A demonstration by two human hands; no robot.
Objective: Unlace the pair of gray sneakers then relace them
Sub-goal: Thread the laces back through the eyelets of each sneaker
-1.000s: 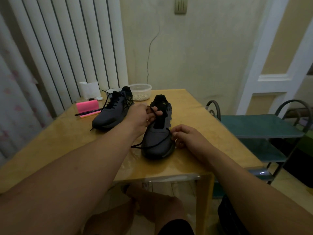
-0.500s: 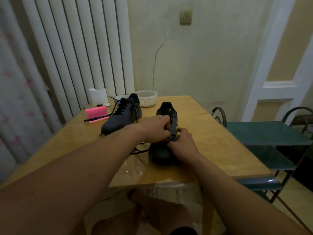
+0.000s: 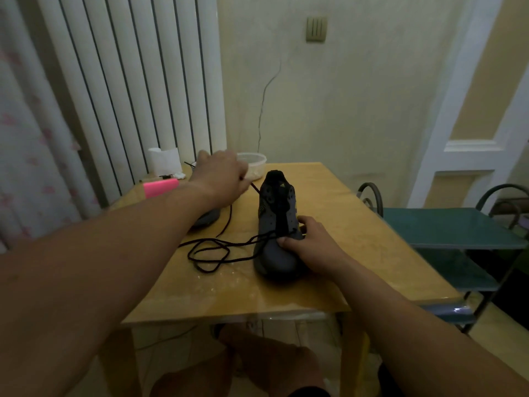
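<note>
Yellow table meets the cracked wall; green rack at right. The left hand pinches the black lace (upper centre); the right hand grips the gray sneaker.

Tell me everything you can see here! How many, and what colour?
near sneaker: one, gray, mid-table, toe toward the camera
far sneaker: one, gray, mostly hidden behind the left arm
shoelace: one, black, looped on the table left of the near sneaker
table: one, yellow-brown
plastic tub: one, clear with white bits inside, table's far edge
pink pad: one, table's far left
paper roll: one, white, behind the pink pad
chair: at least one, teal seat, dark metal frame, right of the table
wall switch: one, beige, high on the wall
left hand: pinches the shoelace end, raised
right hand: grips the near sneaker
</note>
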